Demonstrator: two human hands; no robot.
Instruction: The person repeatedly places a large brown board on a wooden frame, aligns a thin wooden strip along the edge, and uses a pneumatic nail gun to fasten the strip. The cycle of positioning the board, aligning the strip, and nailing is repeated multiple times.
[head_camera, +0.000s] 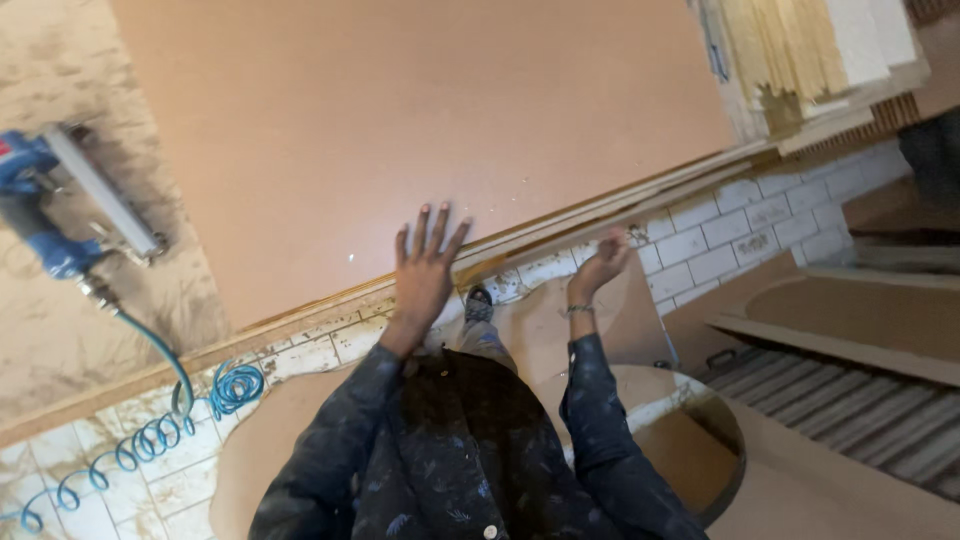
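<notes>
Positioning a large brown board (420, 120) lying flat on the table. Left hand (425, 270), fingers spread, presses flat on the board's near edge; right hand (600, 265) hovers beside that edge, loosely curled, empty. A blue nail gun (60, 205) rests left of the board. Any shift likely calls for both palms.

Nail gun (60, 205) left of board (430, 130)

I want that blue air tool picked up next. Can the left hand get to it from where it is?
Probably yes, with a long stretch. The left hand lies flat on the brown board, and the blue air tool sits far along the dusty bench, with only bare board between.
</notes>
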